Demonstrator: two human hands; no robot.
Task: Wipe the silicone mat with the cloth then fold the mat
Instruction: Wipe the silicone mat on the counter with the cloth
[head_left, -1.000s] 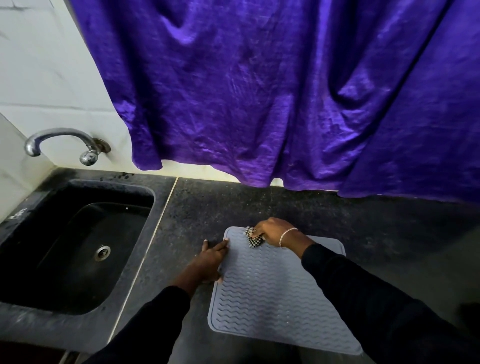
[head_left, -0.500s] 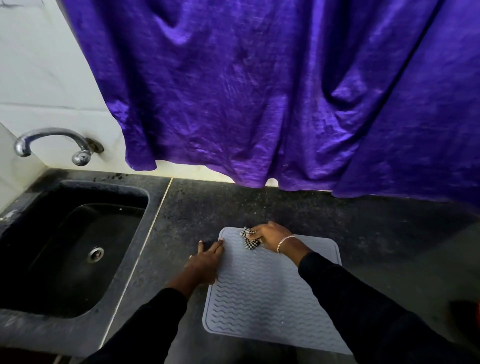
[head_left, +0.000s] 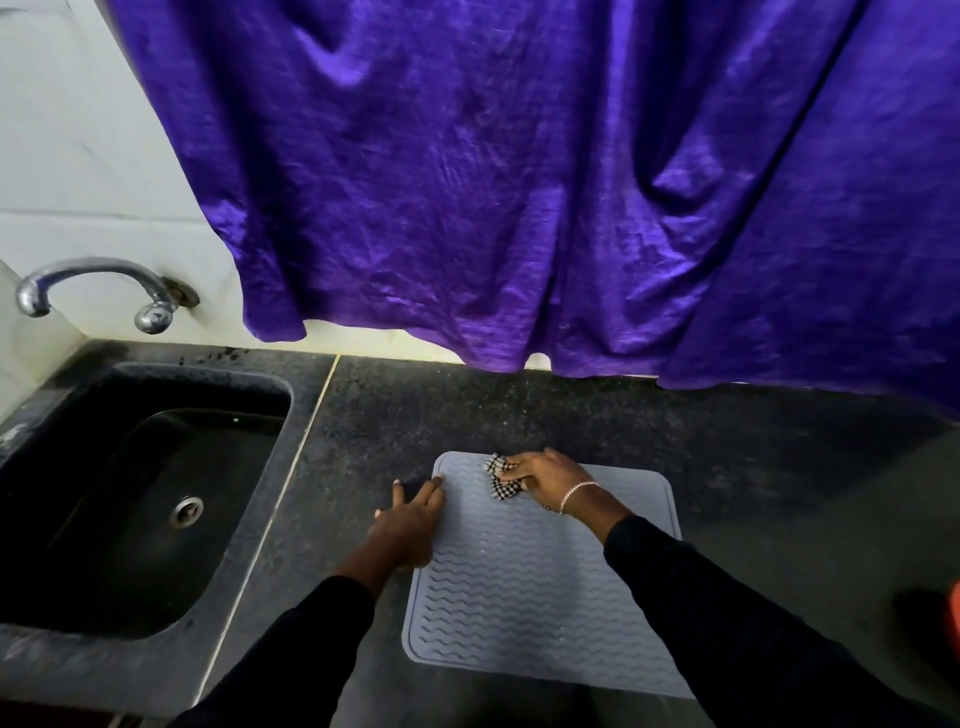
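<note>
The person wears a black long-sleeved top of matte fabric. The left sleeve (head_left: 291, 660) enters the view from 7 o'clock and ends in a plain cuff at the wrist of the bare left hand (head_left: 408, 525). The right sleeve (head_left: 727, 623) enters from 4 o'clock and stops just short of a thin silver chain bracelet (head_left: 576, 493) on the wrist of the bare right hand (head_left: 550, 478).

Reaching forward with both arms, right crossing further ahead. Pressing down flat with the left hand (head_left: 410, 522), palm down, fingers straight and close together. Clutching a bunched cloth (head_left: 501, 486) under the right hand (head_left: 550, 478), fingers curled, bracelet (head_left: 574, 493) at the wrist.
</note>
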